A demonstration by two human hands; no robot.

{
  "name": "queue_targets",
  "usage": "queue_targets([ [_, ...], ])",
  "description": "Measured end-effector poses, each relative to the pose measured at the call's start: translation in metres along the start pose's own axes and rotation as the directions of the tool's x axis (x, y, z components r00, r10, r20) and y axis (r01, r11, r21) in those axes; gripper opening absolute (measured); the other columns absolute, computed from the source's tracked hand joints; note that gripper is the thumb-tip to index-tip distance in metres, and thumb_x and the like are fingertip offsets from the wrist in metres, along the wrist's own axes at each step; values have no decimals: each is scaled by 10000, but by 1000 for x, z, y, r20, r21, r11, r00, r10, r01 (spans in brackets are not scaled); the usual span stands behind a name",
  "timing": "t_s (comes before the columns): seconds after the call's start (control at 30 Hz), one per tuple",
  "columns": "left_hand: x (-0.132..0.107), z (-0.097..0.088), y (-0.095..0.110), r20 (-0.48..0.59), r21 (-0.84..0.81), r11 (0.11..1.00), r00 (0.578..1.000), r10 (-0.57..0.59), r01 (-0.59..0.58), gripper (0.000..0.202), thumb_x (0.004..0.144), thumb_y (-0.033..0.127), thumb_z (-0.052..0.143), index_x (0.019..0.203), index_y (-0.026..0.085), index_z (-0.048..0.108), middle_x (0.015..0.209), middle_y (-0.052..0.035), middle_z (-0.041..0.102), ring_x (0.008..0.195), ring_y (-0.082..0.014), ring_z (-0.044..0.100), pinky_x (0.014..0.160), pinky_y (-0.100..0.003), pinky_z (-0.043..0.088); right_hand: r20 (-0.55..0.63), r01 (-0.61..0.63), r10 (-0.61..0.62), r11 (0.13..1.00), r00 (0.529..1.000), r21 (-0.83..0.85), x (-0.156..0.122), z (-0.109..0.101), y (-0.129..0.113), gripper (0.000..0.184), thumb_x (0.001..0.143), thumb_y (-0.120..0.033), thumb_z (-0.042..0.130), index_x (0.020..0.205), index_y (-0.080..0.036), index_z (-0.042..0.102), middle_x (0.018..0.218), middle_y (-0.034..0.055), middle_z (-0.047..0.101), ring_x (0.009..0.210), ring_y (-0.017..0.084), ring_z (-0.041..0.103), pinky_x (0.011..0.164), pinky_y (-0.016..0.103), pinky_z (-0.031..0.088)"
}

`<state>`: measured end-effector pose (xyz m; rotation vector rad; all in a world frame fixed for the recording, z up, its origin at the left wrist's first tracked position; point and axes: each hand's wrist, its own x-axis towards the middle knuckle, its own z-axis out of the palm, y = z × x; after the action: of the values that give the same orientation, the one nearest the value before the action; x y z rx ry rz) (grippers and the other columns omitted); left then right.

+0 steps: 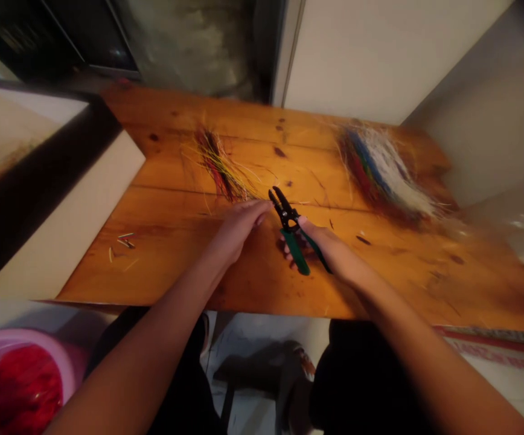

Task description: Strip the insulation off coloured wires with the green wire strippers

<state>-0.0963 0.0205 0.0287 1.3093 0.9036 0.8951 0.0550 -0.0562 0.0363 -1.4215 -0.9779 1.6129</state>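
Over the wooden table, my right hand is wrapped round the green handles of a wire stripper. Its black jaws stand slightly apart and point away from me. Close to their left side, my left hand pinches something thin, likely a wire end; its fingertips touch or nearly touch the jaws, and I cannot tell which. Just beyond the left hand lies a bundle of thin red, black and yellow wires.
A larger bundle of blue, white, green and red wires lies at the back right of the wooden table. Short wire offcuts are at the left. A black-edged white box stands at the left; a pink tub holding red material is below.
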Motion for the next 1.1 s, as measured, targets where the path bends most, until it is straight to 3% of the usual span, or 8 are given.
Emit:
queue_targets([
  [0.43, 0, 2, -3, 20, 29, 999, 999, 43, -44, 376, 773, 301, 495, 476, 173, 304, 500, 36, 277, 500, -82, 275, 524, -261, 214, -8, -23, 23, 1000, 1000, -1, -1, -1, -2, 492, 776, -624, 478, 818, -162, 642, 758, 64, 645, 594, 137, 577, 607, 284, 516],
  [0.63, -1, 5, -2, 17, 23, 1000, 1000, 9, -9, 391, 772, 317, 505, 468, 176, 306, 488, 36, 253, 479, -80, 249, 493, -263, 196, -4, -50, 50, 999, 999, -1, 0, -2, -1, 498, 787, -620, 460, 846, -164, 649, 829, 86, 669, 608, 147, 592, 598, 286, 526],
  [1.1, -1, 6, -3, 8, 37, 999, 1000, 5, -5, 378, 767, 323, 497, 480, 175, 300, 490, 42, 269, 479, -75, 263, 497, -251, 217, -4, -35, 35, 999, 999, -26, -1, -3, -1, 490, 813, -599, 439, 805, -155, 646, 767, 71, 660, 583, 132, 587, 608, 268, 519],
])
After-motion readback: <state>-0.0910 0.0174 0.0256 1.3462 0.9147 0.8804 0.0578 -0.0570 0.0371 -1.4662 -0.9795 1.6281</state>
